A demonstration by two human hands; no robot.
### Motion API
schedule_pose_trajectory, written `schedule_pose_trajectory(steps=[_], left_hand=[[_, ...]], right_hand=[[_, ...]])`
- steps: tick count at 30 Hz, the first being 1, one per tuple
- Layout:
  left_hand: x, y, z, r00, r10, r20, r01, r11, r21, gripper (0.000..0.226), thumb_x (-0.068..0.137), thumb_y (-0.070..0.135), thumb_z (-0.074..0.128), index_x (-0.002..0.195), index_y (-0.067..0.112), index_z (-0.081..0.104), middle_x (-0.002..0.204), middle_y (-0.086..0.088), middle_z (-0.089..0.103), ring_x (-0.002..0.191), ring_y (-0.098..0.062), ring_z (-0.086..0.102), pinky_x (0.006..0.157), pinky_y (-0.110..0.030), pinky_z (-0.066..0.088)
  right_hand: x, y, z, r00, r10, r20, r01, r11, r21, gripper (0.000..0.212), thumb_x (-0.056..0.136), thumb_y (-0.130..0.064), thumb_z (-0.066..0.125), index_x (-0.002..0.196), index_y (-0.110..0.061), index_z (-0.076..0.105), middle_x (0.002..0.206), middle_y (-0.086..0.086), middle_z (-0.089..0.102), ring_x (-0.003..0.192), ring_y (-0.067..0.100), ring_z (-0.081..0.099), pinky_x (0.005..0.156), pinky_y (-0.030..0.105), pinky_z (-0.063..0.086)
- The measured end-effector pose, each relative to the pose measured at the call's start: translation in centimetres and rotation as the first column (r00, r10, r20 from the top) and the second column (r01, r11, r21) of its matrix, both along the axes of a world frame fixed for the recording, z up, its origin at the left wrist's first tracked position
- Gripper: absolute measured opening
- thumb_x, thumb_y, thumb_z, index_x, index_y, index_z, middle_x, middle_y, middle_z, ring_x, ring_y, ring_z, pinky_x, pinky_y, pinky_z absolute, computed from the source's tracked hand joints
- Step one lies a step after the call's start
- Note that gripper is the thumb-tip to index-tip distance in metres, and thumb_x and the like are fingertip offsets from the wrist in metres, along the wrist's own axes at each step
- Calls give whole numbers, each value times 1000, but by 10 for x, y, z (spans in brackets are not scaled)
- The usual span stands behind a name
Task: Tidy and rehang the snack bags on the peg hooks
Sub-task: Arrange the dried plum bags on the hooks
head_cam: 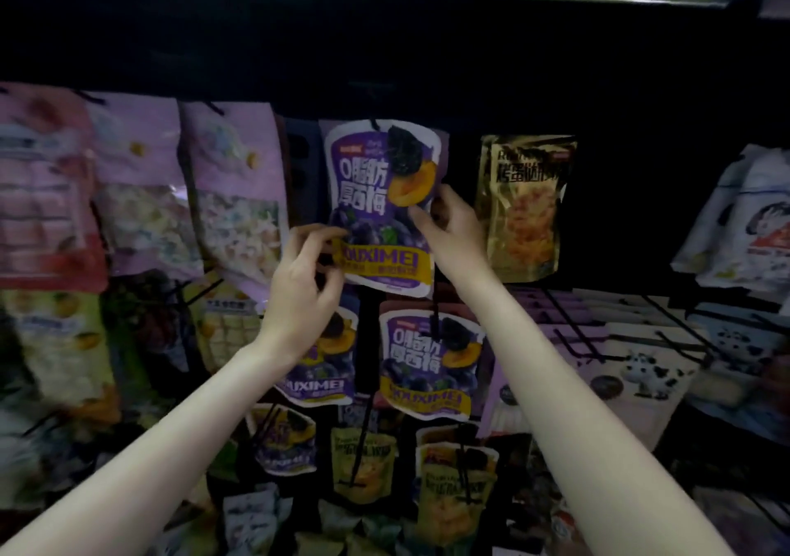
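Two bare forearms reach up to the display. The left hand pinches the lower-left edge of the purple prune bag; the right hand grips its right edge. The bag hangs in the top row on a black peg hook. Three more purple bags hang below. One gold bag hangs just right, with dark open backboard beyond it.
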State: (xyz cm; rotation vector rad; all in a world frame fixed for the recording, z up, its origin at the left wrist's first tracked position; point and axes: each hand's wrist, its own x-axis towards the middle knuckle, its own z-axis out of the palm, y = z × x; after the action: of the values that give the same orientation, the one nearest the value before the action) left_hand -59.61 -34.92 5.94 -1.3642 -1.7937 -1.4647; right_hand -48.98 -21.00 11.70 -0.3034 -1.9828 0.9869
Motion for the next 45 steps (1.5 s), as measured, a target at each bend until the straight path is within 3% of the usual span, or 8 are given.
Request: schedule_pose_trajectory(steps=[4, 9, 14, 18, 21, 27, 36, 45], left_hand=[[-14, -13, 6, 998, -44, 35, 46, 998, -49, 44, 83, -6, 52, 124, 10, 52, 119, 2, 41, 85, -2, 47, 72, -7, 39], [-26, -26, 8, 981, -170, 99, 170, 985, 3, 44, 89, 8, 54, 130, 21, 46, 119, -1, 43, 101, -7, 51, 87, -9, 40], [-31, -36, 9, 954, -281, 108, 279, 960, 36, 45, 88, 27, 55, 128, 38, 38, 125, 6, 37, 118, -10, 44, 95, -27, 46], [-45, -38, 6, 901, -378, 213, 378, 925, 44, 47, 89, 31, 58, 130, 40, 39, 133, 2, 40, 119, -8, 48, 92, -30, 51], [-52, -41, 6, 856, -462, 231, 458, 886, 71, 45, 85, 38, 55, 127, 44, 40, 136, -1, 46, 119, -13, 52, 95, -37, 49], [-62, -47, 12, 843, -475, 254, 482, 875, 37, 52, 86, 34, 56, 135, 33, 38, 135, -2, 51, 123, -19, 50, 99, -48, 44], [-56, -99, -22, 754, -570, 327, 649, 720, -243, 83, 74, 34, 74, 136, 53, 22, 140, 15, 43, 125, -3, 46, 104, -31, 41], [-66, -134, -149, 605, -372, 704, 742, 585, -328, 84, 80, 3, 69, 129, 54, 24, 116, 6, 62, 94, -5, 66, 81, -28, 55]], right_hand=[[-11, -9, -2, 992, -121, -33, 121, 993, -17, 19, 96, -11, 47, 104, 2, 59, 101, 24, 62, 96, 36, 58, 87, 50, 45], [9, -31, 19, 987, -84, -140, 90, 995, 37, 13, 92, -8, 48, 91, -11, 62, 89, 4, 66, 85, 12, 60, 79, 31, 48], [14, -43, 31, 983, -136, -123, 156, 973, 170, 20, 89, -18, 48, 70, -13, 49, 71, 20, 51, 73, 18, 47, 66, 36, 39], [11, -51, 29, 986, -85, -145, 98, 991, 88, 32, 90, -17, 48, 84, 14, 51, 79, 30, 57, 78, 23, 53, 72, 38, 43], [13, -56, 22, 983, -16, -185, 21, 1000, 21, 14, 92, -9, 48, 93, -9, 62, 84, -7, 71, 88, 15, 65, 80, 33, 51], [5, -84, 25, 998, 30, -60, -25, 996, 85, 14, 91, -8, 47, 92, -15, 59, 77, -22, 68, 81, -5, 61, 73, 15, 47], [35, -98, -55, 996, 80, -49, -91, 939, -332, 40, 84, 5, 57, 115, -21, 49, 79, -6, 72, 73, 7, 67, 64, 20, 53], [24, -122, -162, 917, 208, 340, -92, 941, -327, 46, 85, 1, 63, 116, -30, 49, 115, -2, 57, 99, 3, 61, 81, 27, 53]])
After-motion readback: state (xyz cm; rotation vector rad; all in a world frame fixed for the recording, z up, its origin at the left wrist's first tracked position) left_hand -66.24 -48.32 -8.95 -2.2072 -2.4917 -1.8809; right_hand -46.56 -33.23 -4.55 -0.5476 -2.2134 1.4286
